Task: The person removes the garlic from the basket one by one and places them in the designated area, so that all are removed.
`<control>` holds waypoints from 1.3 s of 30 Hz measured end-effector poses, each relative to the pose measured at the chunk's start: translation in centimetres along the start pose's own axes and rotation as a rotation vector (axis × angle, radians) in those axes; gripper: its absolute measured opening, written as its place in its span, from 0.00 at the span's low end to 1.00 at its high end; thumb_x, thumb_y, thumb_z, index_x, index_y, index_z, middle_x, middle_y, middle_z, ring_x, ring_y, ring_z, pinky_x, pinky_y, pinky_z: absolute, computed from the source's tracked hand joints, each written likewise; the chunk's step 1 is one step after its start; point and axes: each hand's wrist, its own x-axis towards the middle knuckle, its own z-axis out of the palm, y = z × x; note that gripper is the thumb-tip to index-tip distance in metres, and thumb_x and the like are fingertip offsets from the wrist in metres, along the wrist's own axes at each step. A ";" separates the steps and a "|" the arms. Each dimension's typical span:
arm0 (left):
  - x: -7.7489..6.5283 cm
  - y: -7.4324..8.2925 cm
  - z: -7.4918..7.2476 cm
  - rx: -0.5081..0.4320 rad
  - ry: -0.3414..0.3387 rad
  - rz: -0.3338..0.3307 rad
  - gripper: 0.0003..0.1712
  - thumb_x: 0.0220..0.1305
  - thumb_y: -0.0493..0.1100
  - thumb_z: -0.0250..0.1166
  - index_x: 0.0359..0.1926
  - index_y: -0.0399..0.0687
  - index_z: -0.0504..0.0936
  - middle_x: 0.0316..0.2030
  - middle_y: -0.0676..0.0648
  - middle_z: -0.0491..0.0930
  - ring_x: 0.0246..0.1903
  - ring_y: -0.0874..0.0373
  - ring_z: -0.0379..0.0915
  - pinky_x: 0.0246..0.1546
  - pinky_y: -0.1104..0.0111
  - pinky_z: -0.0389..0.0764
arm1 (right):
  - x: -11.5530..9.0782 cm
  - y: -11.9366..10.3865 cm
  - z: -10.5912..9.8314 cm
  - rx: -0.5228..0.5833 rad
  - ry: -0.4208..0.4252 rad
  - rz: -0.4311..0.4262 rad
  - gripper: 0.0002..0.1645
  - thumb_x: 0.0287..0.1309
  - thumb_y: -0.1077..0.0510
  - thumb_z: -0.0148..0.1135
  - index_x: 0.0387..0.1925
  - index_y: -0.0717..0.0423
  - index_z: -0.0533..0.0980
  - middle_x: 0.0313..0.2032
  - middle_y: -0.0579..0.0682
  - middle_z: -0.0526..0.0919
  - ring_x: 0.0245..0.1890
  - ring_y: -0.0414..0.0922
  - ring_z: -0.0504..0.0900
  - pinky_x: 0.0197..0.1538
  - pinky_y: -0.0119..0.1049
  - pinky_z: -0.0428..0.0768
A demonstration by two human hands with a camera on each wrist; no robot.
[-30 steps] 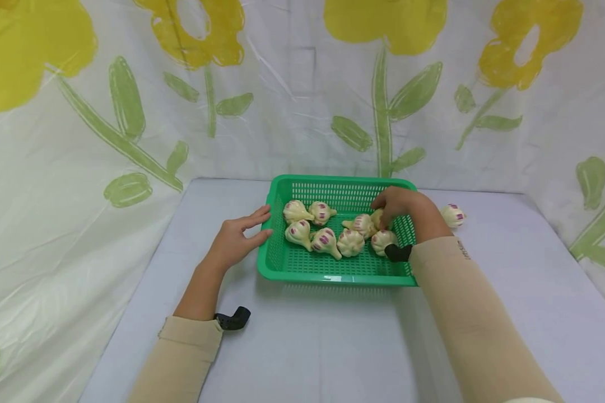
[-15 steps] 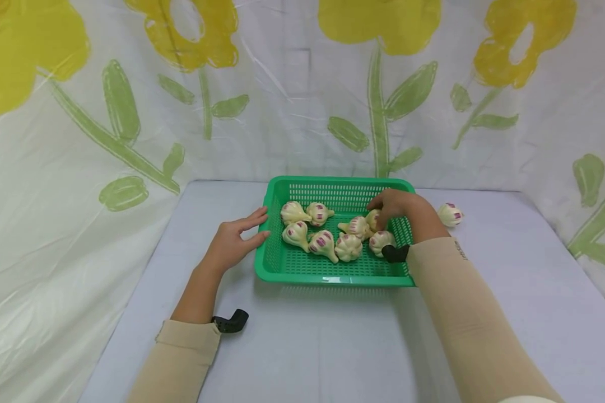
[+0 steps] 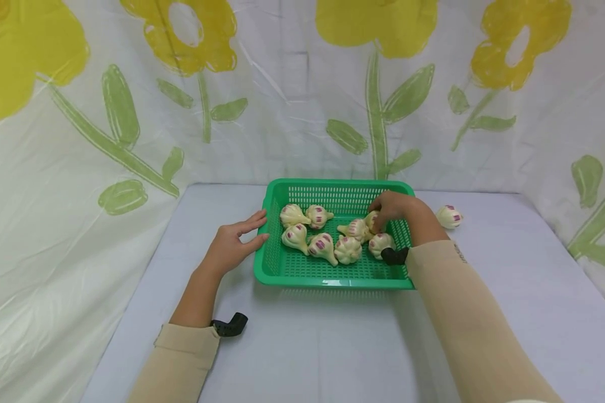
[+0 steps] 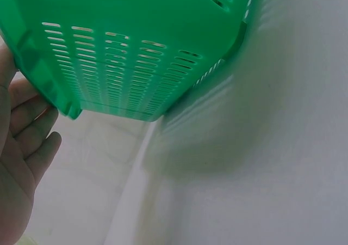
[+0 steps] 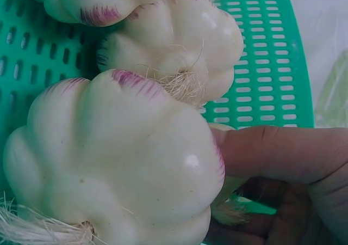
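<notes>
A green plastic basket (image 3: pixel 327 284) holds several cream garlic bulbs with purple streaks, among them a front bulb (image 3: pixel 322 248). At its right side my right hand (image 3: pixel 395 206) reaches in and grips a garlic bulb (image 3: pixel 372 220), mostly covered by the fingers. In the right wrist view, the thumb (image 5: pixel 283 153) and curled fingers lie behind a large near bulb (image 5: pixel 119 163), and only a sliver of the held one shows. My left hand (image 3: pixel 233 242) touches the basket's left rim with fairly straight fingers; in the left wrist view these fingers (image 4: pixel 33 122) lie along the rim.
One garlic bulb (image 3: pixel 449 217) lies outside the basket, on the white table (image 3: pixel 282 347) to the right. A white curtain (image 3: pixel 292 112) with painted yellow flowers hangs behind the table and along its sides.
The whole head view has shifted slightly. My right hand stays at the same bulb in the basket, and my left hand stays on the rim.
</notes>
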 end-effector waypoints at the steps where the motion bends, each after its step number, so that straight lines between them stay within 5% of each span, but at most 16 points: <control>1: 0.0 0.0 0.0 0.001 -0.002 -0.001 0.27 0.65 0.47 0.68 0.63 0.44 0.77 0.67 0.53 0.71 0.67 0.55 0.67 0.66 0.53 0.69 | 0.0 0.0 0.0 0.000 0.003 -0.003 0.42 0.53 0.54 0.71 0.69 0.59 0.68 0.66 0.64 0.70 0.63 0.61 0.72 0.54 0.53 0.80; 39: -0.2 0.1 0.0 0.012 -0.002 -0.001 0.28 0.65 0.48 0.68 0.63 0.43 0.77 0.67 0.53 0.71 0.67 0.55 0.67 0.66 0.54 0.70 | -0.4 0.3 -0.1 0.107 0.165 -0.121 0.38 0.55 0.53 0.68 0.68 0.52 0.70 0.65 0.60 0.71 0.59 0.59 0.73 0.52 0.52 0.79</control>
